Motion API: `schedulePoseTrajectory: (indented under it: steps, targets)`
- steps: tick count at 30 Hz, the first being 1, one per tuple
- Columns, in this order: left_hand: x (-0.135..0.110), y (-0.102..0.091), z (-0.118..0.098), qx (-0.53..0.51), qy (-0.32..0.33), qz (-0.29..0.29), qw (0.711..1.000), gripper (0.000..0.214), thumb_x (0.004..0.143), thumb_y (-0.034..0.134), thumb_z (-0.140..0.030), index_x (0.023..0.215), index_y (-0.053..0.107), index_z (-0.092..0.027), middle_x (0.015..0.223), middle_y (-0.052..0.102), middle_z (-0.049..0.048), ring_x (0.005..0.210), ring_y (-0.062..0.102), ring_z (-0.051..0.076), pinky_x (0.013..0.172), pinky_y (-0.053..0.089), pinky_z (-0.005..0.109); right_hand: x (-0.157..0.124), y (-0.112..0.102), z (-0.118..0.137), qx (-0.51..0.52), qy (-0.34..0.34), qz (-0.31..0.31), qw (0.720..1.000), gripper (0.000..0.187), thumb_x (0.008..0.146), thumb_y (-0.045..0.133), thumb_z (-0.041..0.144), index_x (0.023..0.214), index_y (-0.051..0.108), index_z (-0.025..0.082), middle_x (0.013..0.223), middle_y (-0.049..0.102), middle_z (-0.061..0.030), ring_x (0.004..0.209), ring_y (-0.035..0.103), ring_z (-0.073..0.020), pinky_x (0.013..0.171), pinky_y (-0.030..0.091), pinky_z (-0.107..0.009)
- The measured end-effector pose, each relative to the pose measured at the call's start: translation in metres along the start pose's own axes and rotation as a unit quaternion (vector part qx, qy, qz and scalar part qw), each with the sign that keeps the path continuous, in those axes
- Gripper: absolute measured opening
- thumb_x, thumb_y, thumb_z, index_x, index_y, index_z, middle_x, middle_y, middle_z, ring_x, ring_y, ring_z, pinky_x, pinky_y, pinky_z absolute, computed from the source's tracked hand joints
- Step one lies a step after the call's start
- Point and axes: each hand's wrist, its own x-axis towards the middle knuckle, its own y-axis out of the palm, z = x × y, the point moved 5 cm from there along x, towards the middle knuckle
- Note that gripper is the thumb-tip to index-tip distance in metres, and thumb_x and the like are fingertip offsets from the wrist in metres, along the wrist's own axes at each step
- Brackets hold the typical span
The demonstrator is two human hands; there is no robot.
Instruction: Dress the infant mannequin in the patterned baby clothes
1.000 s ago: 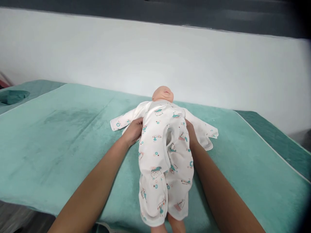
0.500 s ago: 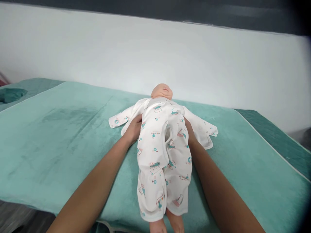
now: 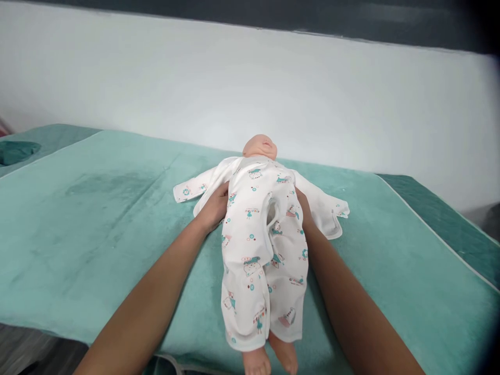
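Observation:
A baby doll (image 3: 261,147) lies on its back, feet towards me. It wears white patterned baby trousers (image 3: 250,229) with an open crotch, drawn high over its middle. Under them, a white baby shirt (image 3: 230,169) spreads its sleeves to both sides. My left hand (image 3: 214,205) is closed at the left side of the trousers' waist, its fingertips partly hidden by the cloth. Against the opposite side rests my right hand (image 3: 303,205). The doll's body and clothes hide its fingers. Bare doll feet (image 3: 257,360) stick out below the trouser legs.
A green padded mat (image 3: 117,208) with darker side panels lies beneath the doll. Behind it rises a white wall (image 3: 234,83) with a dark band on top. A dark green cloth item (image 3: 17,152) is at the far left. Grey floor (image 3: 31,349) shows at lower left.
The trouser legs and feet have shifted slightly to the right. Both hands keep nearly the same places at the waist. The view has moved a little.

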Motion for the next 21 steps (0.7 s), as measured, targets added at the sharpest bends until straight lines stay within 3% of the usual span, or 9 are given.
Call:
schedulePoseTrajectory:
  steps: [5,12,21]
  targets:
    - [0.003,-0.002,0.008,-0.022,-0.005,0.011,1.000,0.040,0.075,0.071,-0.033,0.113,0.069,-0.021,0.105,0.074,0.0037,0.101,0.065,0.027,0.085,0.052,0.036,0.000,0.000,-0.001,-0.027,-0.019,-0.002,0.999,0.011,0.073,0.056,0.031,0.080,0.061,0.024,0.094,0.072,-0.0076,0.095,0.059,-0.0280,0.080,0.050,-0.037]
    - [0.000,0.000,0.000,-0.010,0.004,0.008,1.000,0.046,0.071,0.074,-0.031,0.116,0.069,-0.022,0.106,0.075,0.0044,0.109,0.063,0.031,0.090,0.052,0.038,0.002,-0.002,0.000,-0.041,-0.036,0.017,0.998,0.015,0.072,0.056,0.029,0.082,0.063,0.021,0.095,0.072,-0.0083,0.097,0.059,-0.0286,0.083,0.048,-0.038]
    - [-0.004,0.002,-0.009,-0.034,0.020,-0.017,0.999,0.047,0.066,0.075,-0.023,0.112,0.071,-0.017,0.113,0.074,0.0072,0.117,0.060,0.032,0.100,0.048,0.041,0.004,-0.002,-0.009,-0.021,0.018,-0.012,1.000,0.022,0.069,0.060,0.029,0.087,0.065,0.019,0.100,0.073,-0.0101,0.095,0.062,-0.0267,0.083,0.049,-0.037]
